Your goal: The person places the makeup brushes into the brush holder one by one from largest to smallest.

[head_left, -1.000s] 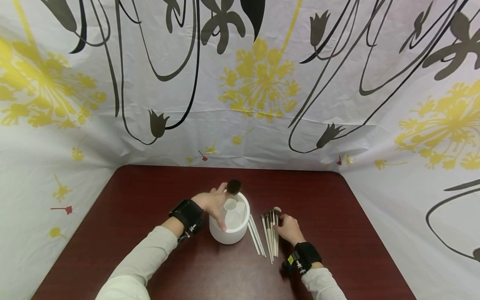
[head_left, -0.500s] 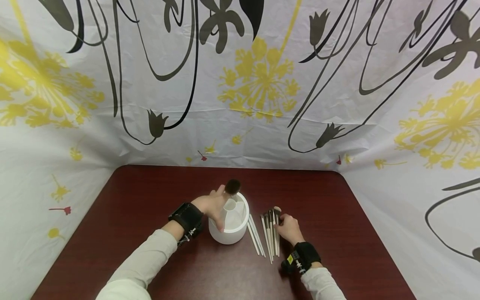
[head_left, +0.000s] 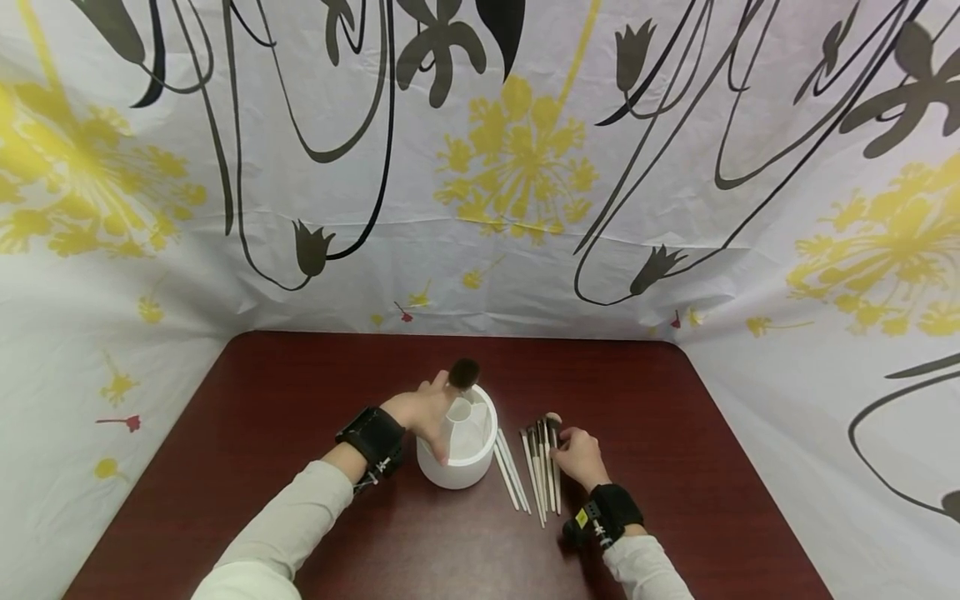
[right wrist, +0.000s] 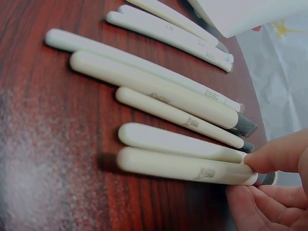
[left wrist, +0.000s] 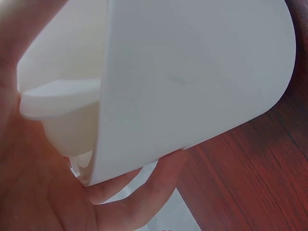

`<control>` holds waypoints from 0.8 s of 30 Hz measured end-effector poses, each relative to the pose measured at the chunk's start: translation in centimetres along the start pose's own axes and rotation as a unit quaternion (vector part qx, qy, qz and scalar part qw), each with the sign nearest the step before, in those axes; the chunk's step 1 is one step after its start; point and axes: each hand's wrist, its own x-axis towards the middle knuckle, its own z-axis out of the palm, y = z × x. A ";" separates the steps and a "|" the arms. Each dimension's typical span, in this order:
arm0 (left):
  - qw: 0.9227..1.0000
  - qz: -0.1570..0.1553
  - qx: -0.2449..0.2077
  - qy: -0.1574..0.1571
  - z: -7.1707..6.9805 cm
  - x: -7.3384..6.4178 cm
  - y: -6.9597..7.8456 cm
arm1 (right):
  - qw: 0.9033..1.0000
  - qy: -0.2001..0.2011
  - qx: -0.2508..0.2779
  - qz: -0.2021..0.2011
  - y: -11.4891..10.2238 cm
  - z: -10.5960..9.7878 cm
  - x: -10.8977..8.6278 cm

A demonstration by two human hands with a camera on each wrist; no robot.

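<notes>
My left hand grips the rim of a white round container with inner dividers. Seen in the left wrist view, its fingers curl around the container wall. A big makeup brush with dark bristles sticks up at the container's back, its handle hidden. To the right, my right hand is at a row of makeup brushes lying on the table. In the right wrist view its fingertips pinch the outermost makeup brush near the bristle end. Another pale-handled brush lies right alongside it.
Several more brushes lie side by side, handles toward me. Thin white-handled ones lie close by the container. The dark red wooden table ends at a patterned white cloth behind and at both sides.
</notes>
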 end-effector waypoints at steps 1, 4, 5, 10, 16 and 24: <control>1.000 0.001 0.001 0.000 0.0 0.0 0.0 | 1.000 0.001 -0.001 -0.001 0.0 0.0 0.0; 1.000 0.007 -0.001 0.004 0.1 0.0 -0.2 | 1.000 0.006 0.000 0.001 -0.1 -0.1 0.1; 1.000 0.009 -0.003 0.004 0.1 0.0 -0.2 | 1.000 0.009 0.001 0.001 -0.2 -0.2 0.1; 1.000 0.010 -0.004 0.004 0.0 0.0 -0.1 | 0.999 0.028 0.009 -0.013 -0.5 -0.5 0.0; 1.000 0.010 -0.010 0.004 0.0 -0.1 0.0 | 0.999 0.043 0.012 -0.029 -1.0 -0.8 0.0; 1.000 0.012 -0.017 0.008 0.0 -0.2 0.0 | 0.996 0.069 0.022 -0.052 -1.5 -1.4 0.1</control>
